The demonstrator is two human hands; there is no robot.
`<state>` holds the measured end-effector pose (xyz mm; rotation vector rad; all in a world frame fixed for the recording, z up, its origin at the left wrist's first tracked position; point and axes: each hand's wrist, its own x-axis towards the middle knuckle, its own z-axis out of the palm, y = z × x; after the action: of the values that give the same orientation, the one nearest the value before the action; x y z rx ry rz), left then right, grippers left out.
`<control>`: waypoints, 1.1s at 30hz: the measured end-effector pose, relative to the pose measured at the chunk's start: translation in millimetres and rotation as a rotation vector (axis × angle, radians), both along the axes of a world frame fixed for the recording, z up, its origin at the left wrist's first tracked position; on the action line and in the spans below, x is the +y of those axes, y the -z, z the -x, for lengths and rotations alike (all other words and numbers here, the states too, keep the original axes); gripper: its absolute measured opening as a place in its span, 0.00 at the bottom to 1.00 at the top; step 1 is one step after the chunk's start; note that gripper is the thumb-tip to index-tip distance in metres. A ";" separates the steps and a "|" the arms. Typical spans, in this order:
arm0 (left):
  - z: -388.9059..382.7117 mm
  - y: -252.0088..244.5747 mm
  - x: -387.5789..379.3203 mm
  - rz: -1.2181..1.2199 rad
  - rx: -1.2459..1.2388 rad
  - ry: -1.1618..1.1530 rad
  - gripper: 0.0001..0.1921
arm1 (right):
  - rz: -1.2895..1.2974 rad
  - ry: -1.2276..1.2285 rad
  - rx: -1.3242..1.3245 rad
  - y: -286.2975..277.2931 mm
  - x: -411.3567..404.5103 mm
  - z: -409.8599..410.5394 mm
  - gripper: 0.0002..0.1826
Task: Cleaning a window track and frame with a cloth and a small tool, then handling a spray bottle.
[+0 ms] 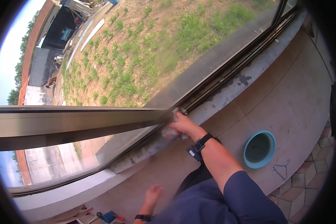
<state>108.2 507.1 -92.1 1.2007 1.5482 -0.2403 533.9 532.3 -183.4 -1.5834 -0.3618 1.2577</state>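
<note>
My right hand (182,123) grips a wet-looking, crumpled cloth (172,133) and presses it to the lower track of a sliding window (212,83). This spot is at the foot of an upright metal frame bar (72,121), where the track meets the ledge. Grey and worn, the ledge (226,95) has chipped patches in its paint. My left hand (154,192) hangs low, away from the window and in front of the body. It is blurred, with its fingers loosely curled, and I see nothing in it.
A light-blue plastic basin (259,149) with dark, murky water stands on the tiled floor (282,112). Near it lies a blue clothes hanger (282,169). Patterned paving (299,179) borders the tiles. Several items, among them a blue object (109,216), lie below the ledge at lower left.
</note>
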 end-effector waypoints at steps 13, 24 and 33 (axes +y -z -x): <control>-19.4 -1.0 5.7 -0.030 0.020 0.024 0.16 | 0.036 -0.123 -0.163 -10.9 -20.5 -1.1 0.44; -2.1 3.5 -9.1 -0.029 -0.058 -0.069 0.18 | 0.155 -0.262 -0.395 -37.2 -9.5 -0.9 0.33; -14.7 1.2 -9.7 0.001 -0.028 -0.106 0.18 | -0.069 0.076 -0.024 -53.8 -35.7 23.1 0.35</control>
<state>122.9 497.5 -93.3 1.1126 1.5822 -0.1540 510.8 496.6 -129.5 -1.5411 -0.3531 1.1570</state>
